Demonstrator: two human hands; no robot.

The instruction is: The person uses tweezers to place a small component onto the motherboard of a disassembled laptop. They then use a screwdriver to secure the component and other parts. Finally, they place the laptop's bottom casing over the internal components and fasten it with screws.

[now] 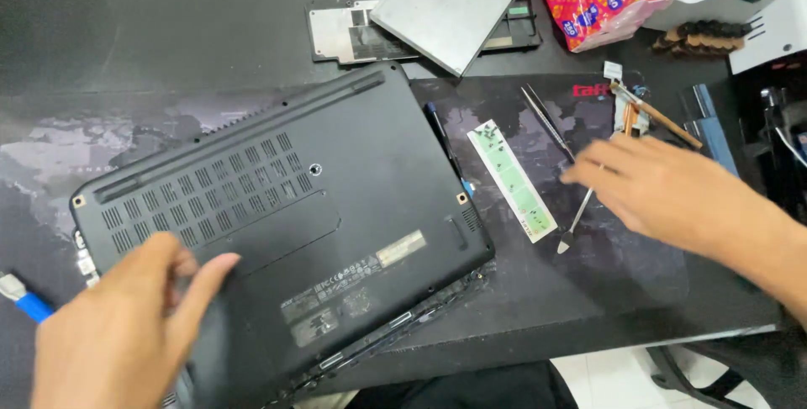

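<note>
My dark desk (pixel 168 31) runs wall to wall, a black printed mat (pixel 622 283) over its near right edge; pale floor tiles (pixel 605 379) show below, lit evenly from above

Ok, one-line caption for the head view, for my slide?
Left hand rests on upturned black laptop; right hand reaches over metal spudger on mat.

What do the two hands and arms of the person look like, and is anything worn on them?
Both hands are bare. The left hand has no glove, ring or watch that shows, and its wrist is cut off by the frame edge. The right hand is also ungloved and ringless, with its forearm bare as far as the frame edge; no sleeve, bracelet or marking is visible there. The fingernails are short.
</note>
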